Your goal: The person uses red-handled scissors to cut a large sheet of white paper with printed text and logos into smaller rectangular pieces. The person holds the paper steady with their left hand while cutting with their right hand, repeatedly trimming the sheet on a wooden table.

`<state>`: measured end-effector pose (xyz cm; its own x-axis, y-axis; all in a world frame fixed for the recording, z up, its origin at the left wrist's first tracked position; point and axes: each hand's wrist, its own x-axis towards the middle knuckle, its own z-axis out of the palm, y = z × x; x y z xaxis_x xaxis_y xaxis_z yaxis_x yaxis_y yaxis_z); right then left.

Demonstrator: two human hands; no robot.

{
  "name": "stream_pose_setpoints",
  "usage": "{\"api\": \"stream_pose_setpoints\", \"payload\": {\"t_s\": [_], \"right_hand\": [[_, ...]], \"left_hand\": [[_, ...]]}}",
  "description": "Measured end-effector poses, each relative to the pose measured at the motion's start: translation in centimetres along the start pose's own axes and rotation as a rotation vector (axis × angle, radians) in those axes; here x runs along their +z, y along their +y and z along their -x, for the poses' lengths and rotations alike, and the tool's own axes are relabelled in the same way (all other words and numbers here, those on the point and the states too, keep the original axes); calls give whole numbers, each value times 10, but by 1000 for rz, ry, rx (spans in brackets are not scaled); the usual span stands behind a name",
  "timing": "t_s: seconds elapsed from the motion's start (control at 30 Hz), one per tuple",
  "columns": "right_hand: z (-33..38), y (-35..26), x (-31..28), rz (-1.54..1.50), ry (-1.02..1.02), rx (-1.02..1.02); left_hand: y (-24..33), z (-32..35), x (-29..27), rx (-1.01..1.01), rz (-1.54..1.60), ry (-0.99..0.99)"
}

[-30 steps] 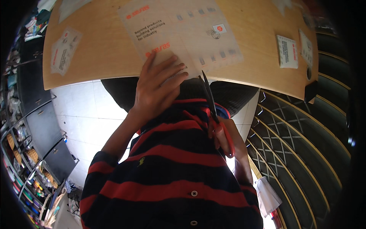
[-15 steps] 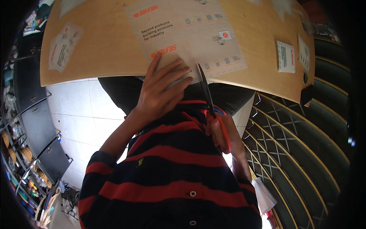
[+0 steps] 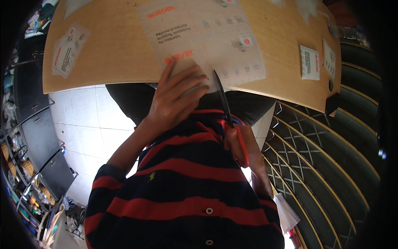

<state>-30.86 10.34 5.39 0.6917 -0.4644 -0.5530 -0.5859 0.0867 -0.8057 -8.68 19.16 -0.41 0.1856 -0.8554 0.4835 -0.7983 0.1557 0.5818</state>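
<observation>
A whitish, see-through printed sheet [image 3: 199,39] lies on the wooden table [image 3: 112,45], its near part reaching over the front edge. My left hand [image 3: 176,91] lies on its near left corner, fingers stretched and apart; the thumb is hidden. In my right hand [image 3: 238,145], close to my shirt, is a pair of scissors [image 3: 224,97] with red handles and dark blades. Their blades point away from me and sit at the sheet's near edge, right of my left fingertips. One blade lies over the sheet; whether the other is under it I cannot tell.
Small printed pieces lie at the table's left [image 3: 69,52], and a small printed packet [image 3: 310,62] lies at the right beside another piece [image 3: 329,58]. Dark cabinets [image 3: 39,133] stand left, over a white tiled floor [image 3: 85,124]. A folding metal gate [image 3: 306,153] is on the right.
Both hands and the scissors stay nearly in place, with the scissors tip slightly further left. The sheet's print now looks smeared by motion.
</observation>
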Motion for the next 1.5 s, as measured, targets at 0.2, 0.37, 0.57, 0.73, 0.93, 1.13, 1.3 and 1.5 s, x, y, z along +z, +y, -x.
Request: {"api": "stream_pose_setpoints", "payload": {"t_s": [0.2, 0.37, 0.57, 0.73, 0.93, 1.13, 1.3, 1.5], "right_hand": [[-5, -6, 1, -1, 18, -25], [-3, -10, -1, -14, -22, 139], [-9, 2, 0, 11, 7, -46], [-13, -1, -3, 99, 23, -46], [-13, -5, -6, 91, 20, -7], [-18, -16, -6, 109, 9, 99], [-23, -10, -6, 157, 39, -66], [-25, -18, -6, 122, 8, 31]], "left_hand": [[5, 1, 1, 7, 19, -11], [5, 1, 2, 8, 25, 1], [9, 2, 2, 15, 60, -7], [10, -1, 1, 11, 72, -14], [13, -1, 0, 8, 104, -38], [16, -1, 0, 5, 91, -43], [19, 1, 0, 10, 122, -52], [19, 0, -1, 4, 118, -54]]}}
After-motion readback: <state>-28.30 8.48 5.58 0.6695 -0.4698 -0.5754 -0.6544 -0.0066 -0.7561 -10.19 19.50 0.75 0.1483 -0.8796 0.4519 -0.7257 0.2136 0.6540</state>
